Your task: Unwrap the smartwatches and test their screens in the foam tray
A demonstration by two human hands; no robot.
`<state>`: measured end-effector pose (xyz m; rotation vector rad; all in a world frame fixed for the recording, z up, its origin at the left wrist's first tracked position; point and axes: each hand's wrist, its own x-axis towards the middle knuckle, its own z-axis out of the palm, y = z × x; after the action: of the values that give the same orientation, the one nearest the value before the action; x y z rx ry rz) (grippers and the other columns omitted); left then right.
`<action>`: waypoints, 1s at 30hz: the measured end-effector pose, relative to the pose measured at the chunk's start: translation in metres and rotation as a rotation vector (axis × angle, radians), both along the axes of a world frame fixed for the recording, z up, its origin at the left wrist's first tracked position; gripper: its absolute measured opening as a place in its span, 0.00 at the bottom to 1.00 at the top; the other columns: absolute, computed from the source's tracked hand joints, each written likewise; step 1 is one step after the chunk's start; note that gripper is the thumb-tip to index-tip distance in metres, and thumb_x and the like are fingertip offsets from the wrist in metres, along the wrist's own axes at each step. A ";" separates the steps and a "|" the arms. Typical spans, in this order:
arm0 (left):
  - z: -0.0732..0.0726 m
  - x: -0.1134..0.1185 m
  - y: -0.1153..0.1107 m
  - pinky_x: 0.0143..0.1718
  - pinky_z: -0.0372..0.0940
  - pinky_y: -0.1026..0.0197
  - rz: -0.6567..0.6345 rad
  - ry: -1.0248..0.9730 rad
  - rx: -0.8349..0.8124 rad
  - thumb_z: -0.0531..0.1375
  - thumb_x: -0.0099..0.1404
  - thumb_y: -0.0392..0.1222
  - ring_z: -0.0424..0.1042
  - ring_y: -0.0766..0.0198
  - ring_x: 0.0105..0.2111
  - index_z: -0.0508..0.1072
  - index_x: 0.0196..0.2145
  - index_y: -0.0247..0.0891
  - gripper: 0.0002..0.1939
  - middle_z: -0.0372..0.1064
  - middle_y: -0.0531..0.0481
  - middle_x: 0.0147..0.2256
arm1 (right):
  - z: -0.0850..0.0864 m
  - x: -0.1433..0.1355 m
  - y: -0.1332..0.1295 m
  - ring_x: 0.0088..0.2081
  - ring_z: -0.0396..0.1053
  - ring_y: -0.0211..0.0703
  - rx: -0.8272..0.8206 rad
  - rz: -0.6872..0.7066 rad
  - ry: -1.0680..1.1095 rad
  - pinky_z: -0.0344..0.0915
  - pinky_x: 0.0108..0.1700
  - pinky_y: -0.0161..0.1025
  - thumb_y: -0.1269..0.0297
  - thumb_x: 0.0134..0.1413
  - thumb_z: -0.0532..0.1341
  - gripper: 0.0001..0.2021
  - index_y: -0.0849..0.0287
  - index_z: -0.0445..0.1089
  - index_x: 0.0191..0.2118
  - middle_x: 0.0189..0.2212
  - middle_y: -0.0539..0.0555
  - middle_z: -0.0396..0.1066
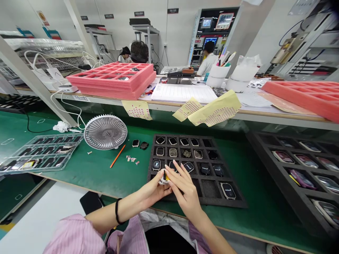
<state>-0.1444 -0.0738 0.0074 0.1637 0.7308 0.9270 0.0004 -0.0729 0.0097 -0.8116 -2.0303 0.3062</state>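
Between my two hands, over the near left part of a black foam tray [212,188], is a small watch case [163,179] with a silvery rim and something yellow and dark showing in it. My left hand [156,187] grips it from the left with thumb and fingers. From the right, my right hand [184,185] lays its long fingers against the case, fingertips touching its upper side. The fingers hide most of the case. Smartwatches fill many of the tray's compartments, among them a white-faced watch [156,164] just beyond my left hand and a larger watch [228,191] at the right.
Left of the tray lie an orange stick [118,156], small pieces [131,159], two watches and a round fan [106,132]. A clear tray [39,151] sits far left, another foam tray [299,169] right. Overhead, a shelf [164,104] carries pink foam trays [111,79]. People sit beyond.
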 end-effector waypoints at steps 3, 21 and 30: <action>0.006 0.003 -0.002 0.50 0.62 0.61 0.000 0.025 -0.014 0.56 0.68 0.46 0.72 0.65 0.38 0.74 0.42 0.37 0.12 0.74 0.48 0.37 | -0.003 -0.005 -0.005 0.64 0.52 0.52 0.069 -0.068 -0.067 0.51 0.62 0.62 0.76 0.63 0.49 0.28 0.52 0.49 0.66 0.58 0.54 0.64; 0.013 0.006 -0.004 0.44 0.64 0.64 -0.056 0.036 -0.042 0.57 0.66 0.52 0.72 0.65 0.36 0.75 0.44 0.32 0.20 0.75 0.45 0.35 | -0.013 -0.015 -0.004 0.62 0.57 0.51 0.316 -0.175 -0.146 0.54 0.61 0.59 0.82 0.56 0.47 0.32 0.67 0.43 0.67 0.57 0.65 0.63; 0.004 0.005 -0.003 0.42 0.65 0.62 -0.073 0.151 0.065 0.66 0.55 0.56 0.72 0.63 0.37 0.74 0.39 0.34 0.22 0.74 0.47 0.35 | -0.017 -0.013 0.000 0.61 0.59 0.49 0.306 -0.130 -0.133 0.50 0.63 0.61 0.83 0.56 0.47 0.32 0.67 0.43 0.67 0.57 0.65 0.65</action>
<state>-0.1390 -0.0769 0.0112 0.3186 0.8288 0.8758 -0.0128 -0.0728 -0.0073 -0.7826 -2.0693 -0.1334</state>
